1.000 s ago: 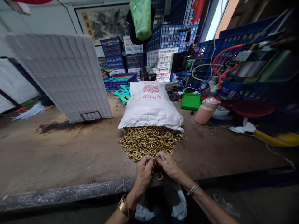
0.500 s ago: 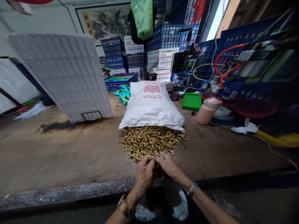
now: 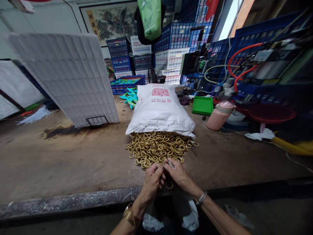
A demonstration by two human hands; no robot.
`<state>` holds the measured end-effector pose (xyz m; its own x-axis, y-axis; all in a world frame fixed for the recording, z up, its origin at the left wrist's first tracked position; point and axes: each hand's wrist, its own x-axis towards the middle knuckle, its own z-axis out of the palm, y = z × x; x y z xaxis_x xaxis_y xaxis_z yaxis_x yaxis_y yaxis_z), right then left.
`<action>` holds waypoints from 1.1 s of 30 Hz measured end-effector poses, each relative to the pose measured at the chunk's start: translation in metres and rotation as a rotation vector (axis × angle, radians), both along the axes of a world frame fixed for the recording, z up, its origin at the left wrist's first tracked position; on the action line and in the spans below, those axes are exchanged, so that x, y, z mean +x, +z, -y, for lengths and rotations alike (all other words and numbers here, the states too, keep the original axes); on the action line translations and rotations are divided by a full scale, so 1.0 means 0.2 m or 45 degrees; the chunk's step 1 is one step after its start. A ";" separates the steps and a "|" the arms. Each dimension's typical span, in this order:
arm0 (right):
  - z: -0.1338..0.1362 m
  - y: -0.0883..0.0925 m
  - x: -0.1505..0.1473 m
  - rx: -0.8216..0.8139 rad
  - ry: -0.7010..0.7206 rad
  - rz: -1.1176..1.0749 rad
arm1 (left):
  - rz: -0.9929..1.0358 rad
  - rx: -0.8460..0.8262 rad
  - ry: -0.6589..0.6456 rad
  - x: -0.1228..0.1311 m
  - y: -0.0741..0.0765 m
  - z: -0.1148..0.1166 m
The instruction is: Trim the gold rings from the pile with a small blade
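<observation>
From where I watch, both hands meet at the near edge of the scuffed brown worktop. My left hand is curled with its fingertips pinched together, and my right hand has its grip closed on a thin silvery sliver, though I cannot tell what that sliver is. One small gold-coloured metal ring hangs just below and between the two hands, touching them; which fingers carry it is hidden. The heap of gold-coloured metal rings lies directly ahead of the knuckles, just beyond the fingertips, about equally near to either hand, spilling from the open mouth of a white woven sack whose long axis runs straight away from me. The sack bears a red square code and a line of red characters, upside down from here and too small for me to read. To the right stand a pink lidded flask and a green plastic tray; to the left leans a white ribbed panel.
</observation>
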<state>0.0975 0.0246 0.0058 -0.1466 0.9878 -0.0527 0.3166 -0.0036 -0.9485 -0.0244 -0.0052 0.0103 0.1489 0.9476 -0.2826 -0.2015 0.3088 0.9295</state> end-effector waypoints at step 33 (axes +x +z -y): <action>0.06 0.00 0.00 0.337 0.270 0.805 | 0.076 -0.058 0.126 -0.03 0.05 0.00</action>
<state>0.0971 0.0130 0.0059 -0.3572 0.9329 0.0464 0.7742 0.3234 -0.5441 -0.0306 -0.0042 0.0213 0.0730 0.9449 -0.3192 -0.2874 0.3264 0.9005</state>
